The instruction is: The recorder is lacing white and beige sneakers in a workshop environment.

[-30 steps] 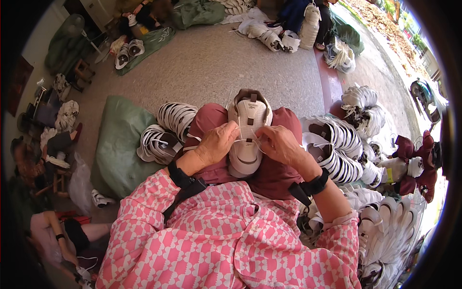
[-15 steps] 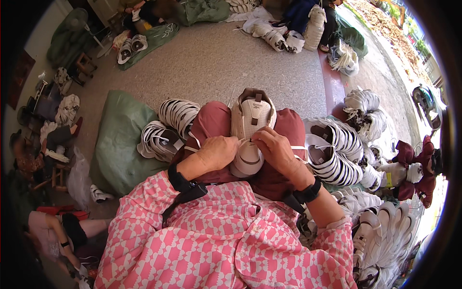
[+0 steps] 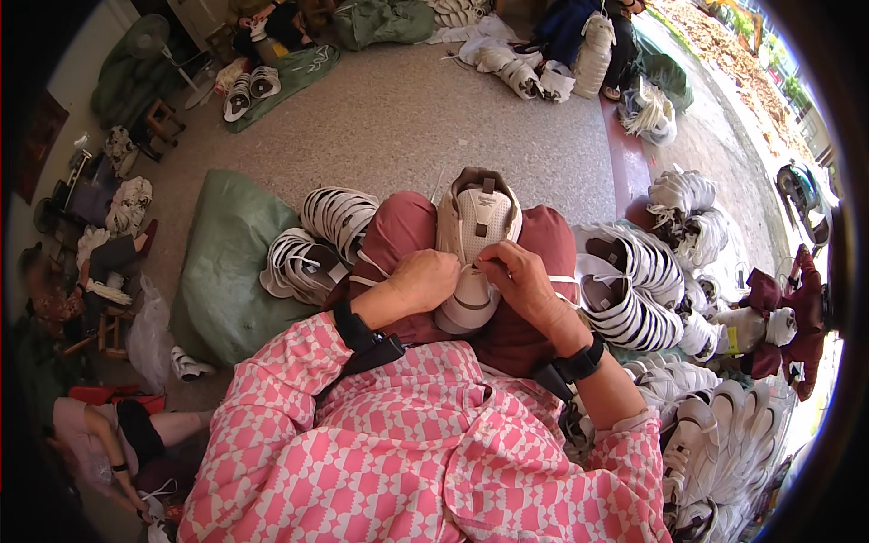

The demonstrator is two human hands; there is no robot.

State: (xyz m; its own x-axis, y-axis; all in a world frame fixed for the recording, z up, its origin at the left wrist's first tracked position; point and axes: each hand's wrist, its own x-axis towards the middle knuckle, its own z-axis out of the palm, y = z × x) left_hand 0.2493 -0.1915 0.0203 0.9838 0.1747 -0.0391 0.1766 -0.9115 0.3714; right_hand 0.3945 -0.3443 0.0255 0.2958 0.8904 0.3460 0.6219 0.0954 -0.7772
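A cream and white sneaker point(image 3: 478, 217) with a brown collar lining stands between my knees, its toe toward me. My left hand point(image 3: 425, 279) is closed at the shoe's left side, fingertips over the lower end of the tongue. From the right, my right hand point(image 3: 518, 279) pinches at the same spot just above the toe cap. Whatever is between the fingers of either hand is too small or hidden to make out. Nested white shoes point(image 3: 337, 217) lie beside my left knee, and a longer stack of striped-looking nested shoes point(image 3: 647, 271) is beside my right knee.
A green sack point(image 3: 231, 262) lies on the floor to my left. Piled white shoes point(image 3: 724, 452) fill the lower right. Other people sit along the left side and at the back, among shoe bundles point(image 3: 516, 71). A standing fan point(image 3: 149, 38) is at the far left.
My left hand has shifted a little right and now lies closer over the shoe. My right hand stays at nearly the same place, still pinching.
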